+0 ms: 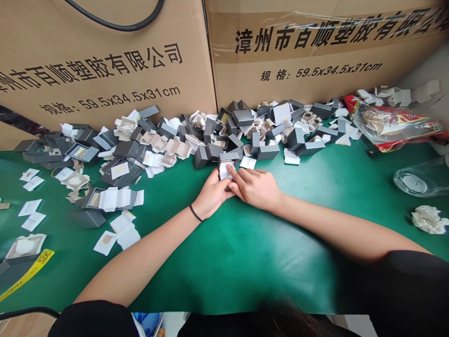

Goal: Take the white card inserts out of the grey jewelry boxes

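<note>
My left hand [214, 193] is wrapped round a small dark grey gift box [228, 158] whose lid stands up at the far side. White paper or card [226, 171] shows in its opening. My right hand [257, 187] presses on that white piece with its fingertips, its fingers bent together over the near right of the box. Whatever lies under the white piece is hidden. Just beyond my hands is a long heap of similar grey boxes [268, 152], mixed with white card inserts [178, 146]. A white card [248, 162] lies right of the held box.
Two big cardboard cartons [105, 56] stand along the back of the green table [224, 262]. At right are a snack packet [393, 121], a clear plastic cup [416, 182] and crumpled paper [430, 219]. Loose cards [32, 207] and a yellow strip [30, 272] lie at left.
</note>
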